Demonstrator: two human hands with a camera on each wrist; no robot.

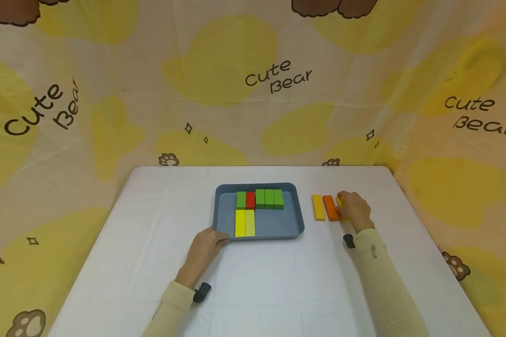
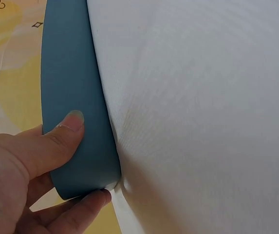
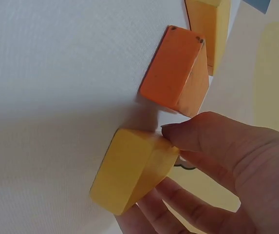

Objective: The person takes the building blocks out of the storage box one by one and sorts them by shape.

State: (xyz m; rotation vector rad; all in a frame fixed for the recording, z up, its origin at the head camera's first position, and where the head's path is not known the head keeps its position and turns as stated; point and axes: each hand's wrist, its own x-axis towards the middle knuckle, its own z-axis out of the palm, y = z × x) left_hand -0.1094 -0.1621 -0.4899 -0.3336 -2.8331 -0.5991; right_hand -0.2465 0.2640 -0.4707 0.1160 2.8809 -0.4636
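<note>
Your right grip (image 1: 356, 211) pinches rightmost yellow block (image 3: 123, 170): likely light, rigid, slightly slippery; take across long sides. Your left grip (image 1: 204, 249) pinches blue-gray tray (image 1: 278, 224) at near-left corner.

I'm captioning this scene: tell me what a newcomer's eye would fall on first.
Probably the blue-gray tray on the white table, with its green blocks, red block and two yellow blocks. Then the right grip, right of the tray, pinching a deep yellow block beside an orange block. Behind the table, "Cute Bear" lettering stands out on the backdrop.
</note>
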